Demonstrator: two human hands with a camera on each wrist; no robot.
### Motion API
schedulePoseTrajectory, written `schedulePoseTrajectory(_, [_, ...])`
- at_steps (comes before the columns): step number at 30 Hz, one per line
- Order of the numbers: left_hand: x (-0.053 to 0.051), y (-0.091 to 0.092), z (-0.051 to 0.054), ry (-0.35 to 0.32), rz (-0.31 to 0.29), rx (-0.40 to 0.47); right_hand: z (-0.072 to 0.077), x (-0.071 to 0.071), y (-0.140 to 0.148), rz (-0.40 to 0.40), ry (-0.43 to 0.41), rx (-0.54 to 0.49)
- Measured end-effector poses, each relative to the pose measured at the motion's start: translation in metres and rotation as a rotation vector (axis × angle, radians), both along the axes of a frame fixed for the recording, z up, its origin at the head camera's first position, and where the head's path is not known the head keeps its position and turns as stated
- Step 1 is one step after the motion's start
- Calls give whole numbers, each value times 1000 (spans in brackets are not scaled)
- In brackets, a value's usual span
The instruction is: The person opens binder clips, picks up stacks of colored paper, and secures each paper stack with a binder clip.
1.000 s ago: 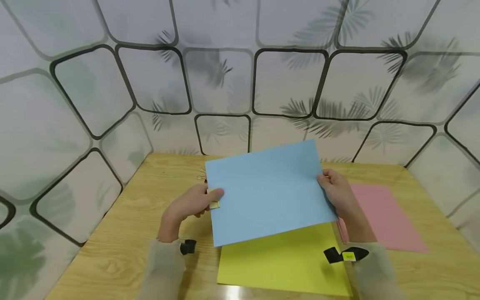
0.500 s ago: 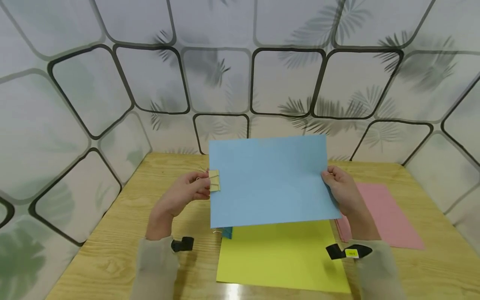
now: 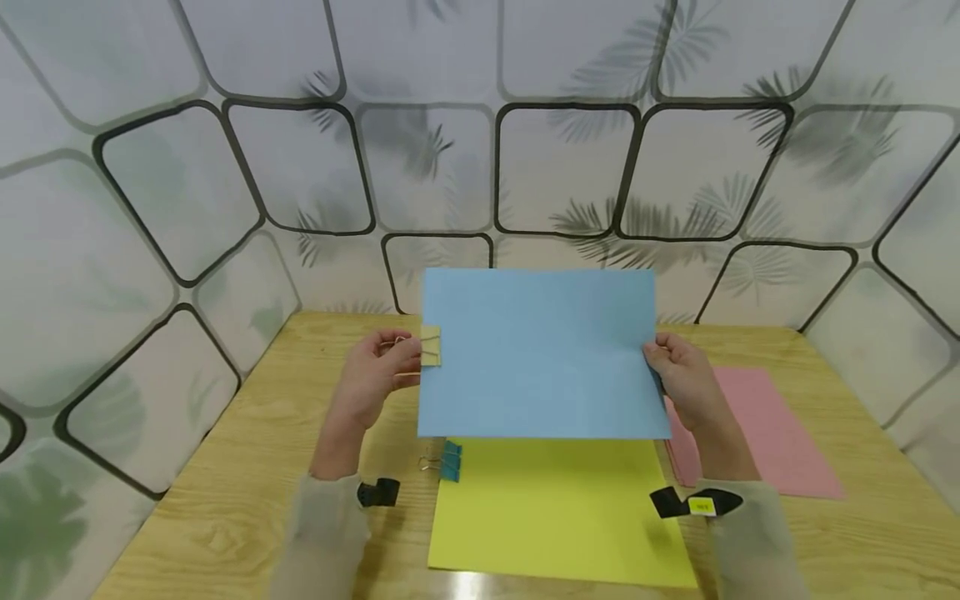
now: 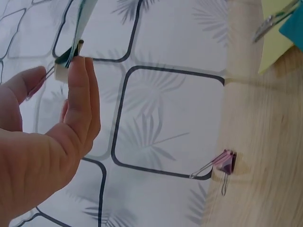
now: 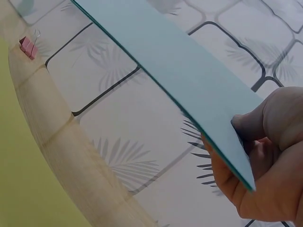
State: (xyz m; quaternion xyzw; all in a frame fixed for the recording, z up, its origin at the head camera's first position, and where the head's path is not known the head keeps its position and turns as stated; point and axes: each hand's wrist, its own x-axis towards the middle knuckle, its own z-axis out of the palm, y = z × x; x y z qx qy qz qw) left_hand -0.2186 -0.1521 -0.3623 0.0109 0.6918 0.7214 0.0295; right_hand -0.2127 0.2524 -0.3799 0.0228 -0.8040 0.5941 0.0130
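Note:
A stack of blue paper [image 3: 536, 354] is held up level above the table. On its left edge sits a yellow binder clip [image 3: 431, 346]. My left hand [image 3: 372, 379] holds that clip by its wire handles, with the thumb on one handle in the left wrist view. At the stack's right edge, my right hand [image 3: 688, 379] pinches the paper between thumb and fingers. Below lies yellow paper [image 3: 562, 517], bearing a teal binder clip [image 3: 451, 461] on its left edge. The blue paper hides part of the yellow.
Pink paper [image 3: 780, 433] lies on the wooden table [image 3: 247, 467] at the right, partly behind my right forearm. Toward the back stands a pink binder clip [image 4: 226, 163], also seen in the right wrist view. A patterned wall [image 3: 442, 167] encloses the table's back and sides.
The blue paper has risen slightly and turned from tilted to level. My left thumb has left the sheet's face, and the hand now holds the clip's handles. The teal clip has come into view.

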Motion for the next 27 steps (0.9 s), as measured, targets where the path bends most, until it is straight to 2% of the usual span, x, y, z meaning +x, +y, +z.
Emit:
schedulePoseTrajectory(2, [-3,6,-1,7,31,-4,0,-2,0,-23,5,12])
schedulePoseTrajectory(5, [-7,13,-3,19,37,-33,0,-3,1,-56,2,27])
schedulePoseTrajectory(8, [-10,19,-5,41,21,-70,1,-3,3,-60,-8,31])
schedulePoseTrajectory(15, [-15,22,-13,86,-23,-106,3,1,11,-13,-18,57])
schedulePoseTrajectory(21, [-21,20,-13,93,-62,-136,0,-3,14,-74,18,116])
schedulePoseTrajectory(27, [-28,19,-15,141,-78,-152,-3,-4,7,-118,98,126])
